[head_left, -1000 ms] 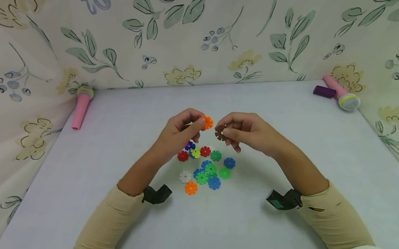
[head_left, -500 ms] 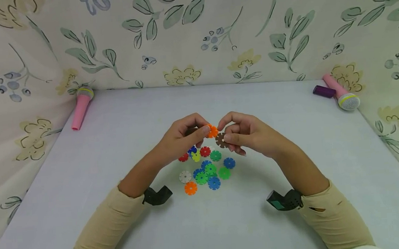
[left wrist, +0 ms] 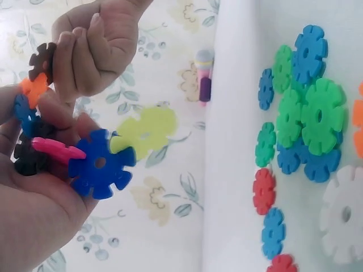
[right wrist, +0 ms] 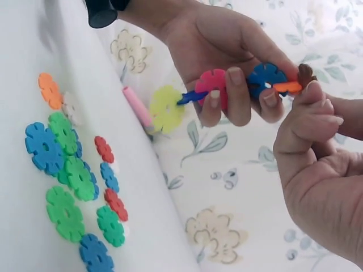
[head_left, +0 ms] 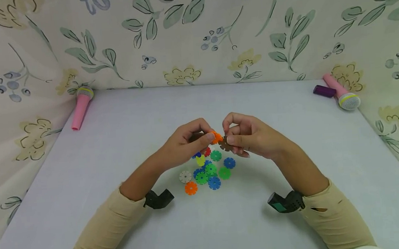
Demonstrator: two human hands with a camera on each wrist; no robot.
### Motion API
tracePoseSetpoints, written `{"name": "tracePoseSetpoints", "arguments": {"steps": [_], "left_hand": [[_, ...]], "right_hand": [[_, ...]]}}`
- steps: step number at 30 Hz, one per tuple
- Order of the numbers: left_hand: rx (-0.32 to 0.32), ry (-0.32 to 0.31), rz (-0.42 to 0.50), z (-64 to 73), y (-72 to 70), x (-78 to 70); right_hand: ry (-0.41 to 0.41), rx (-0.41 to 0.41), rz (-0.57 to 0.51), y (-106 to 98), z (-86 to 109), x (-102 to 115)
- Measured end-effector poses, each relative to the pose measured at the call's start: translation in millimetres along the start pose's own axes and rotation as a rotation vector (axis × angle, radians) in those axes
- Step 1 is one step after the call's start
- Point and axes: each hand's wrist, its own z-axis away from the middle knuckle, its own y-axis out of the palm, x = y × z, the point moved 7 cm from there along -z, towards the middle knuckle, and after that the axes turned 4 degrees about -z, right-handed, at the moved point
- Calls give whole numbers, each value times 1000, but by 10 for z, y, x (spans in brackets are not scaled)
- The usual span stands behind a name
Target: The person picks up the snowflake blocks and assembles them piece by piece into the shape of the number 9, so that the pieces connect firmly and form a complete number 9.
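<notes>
My left hand [head_left: 187, 143] grips a chain of notched plastic discs over the table. In the left wrist view the chain runs from a yellow disc [left wrist: 150, 133] through dark blue [left wrist: 102, 164], pink and black ones to a blue disc [left wrist: 25, 115] and an orange disc [left wrist: 35, 89]. Between thumb and fingers, my right hand [head_left: 256, 135] pinches a brown disc [head_left: 225, 145]. The brown disc's edge meets the orange disc; whether their notches are interlocked I cannot tell. Part of the chain is hidden behind my left hand in the head view.
Loose notched discs lie below my hands, among them a green disc [head_left: 225, 173], a blue disc [head_left: 214, 183] and a white disc [head_left: 185, 177]. Pink toy microphones lie far left [head_left: 82, 108] and far right, the latter beside a purple block [head_left: 324, 91]. Floral cloth hangs behind.
My left hand has moved right and slightly toward me, bringing the orange disc against the brown one. My right hand, still pinching the brown disc, has shifted slightly right and down.
</notes>
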Motion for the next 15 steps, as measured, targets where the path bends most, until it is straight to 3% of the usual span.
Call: {"name": "tracePoseSetpoints", "arguments": {"steps": [7,11,15], "left_hand": [[29,-24,-50,-5,16,21],[44,-66,-142,6,-49,-14],[28,-114,-206,30,-139,-40]], "right_hand": [[-2,-22,7,-28,11,-32],[21,-116,60,-65,-19,-47],[26,-244,238,-161,-51,-85]]}}
